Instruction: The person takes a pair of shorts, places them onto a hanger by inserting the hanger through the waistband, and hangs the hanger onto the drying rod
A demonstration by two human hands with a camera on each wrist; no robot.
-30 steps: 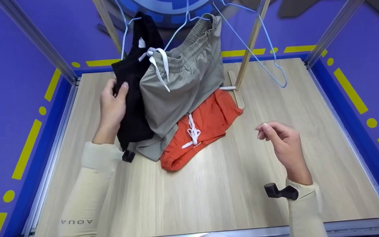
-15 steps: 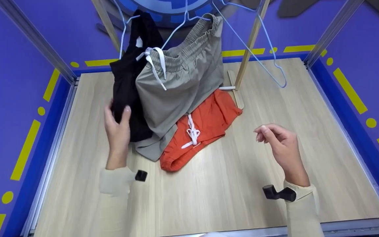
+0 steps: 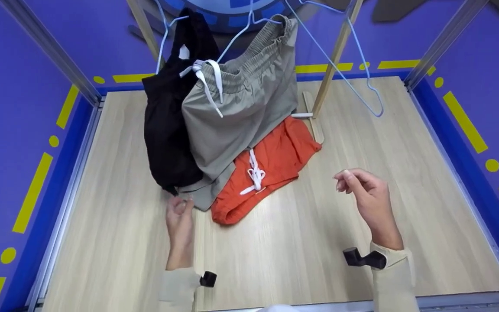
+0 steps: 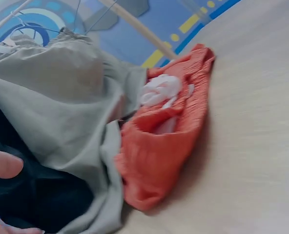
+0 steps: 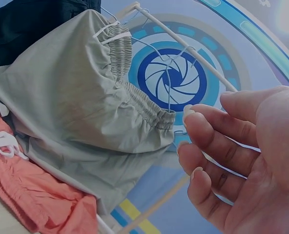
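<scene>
Black shorts (image 3: 169,138) hang from a light-blue hanger on the left, partly behind grey-green shorts (image 3: 236,112) with a white drawstring. My left hand (image 3: 180,221) is just below the black shorts' lower hem. In the left wrist view its thumb (image 4: 5,165) and a finger are spread apart in front of the dark cloth. Orange shorts (image 3: 267,169) with a white bow lie on the tabletop under the grey-green pair. Off to the right, my right hand (image 3: 366,199) hovers with loosely curled fingers and holds nothing.
An unused light-blue hanger (image 3: 364,69) hangs at the right of the wooden rack (image 3: 336,60). The rack's foot (image 3: 314,123) stands behind the orange shorts. Purple-blue panels (image 3: 11,108) enclose the wood-grain tabletop (image 3: 275,260).
My left hand has slid down the black shorts from their side to below the hem, moving toward me and rightward. My right hand has barely shifted.
</scene>
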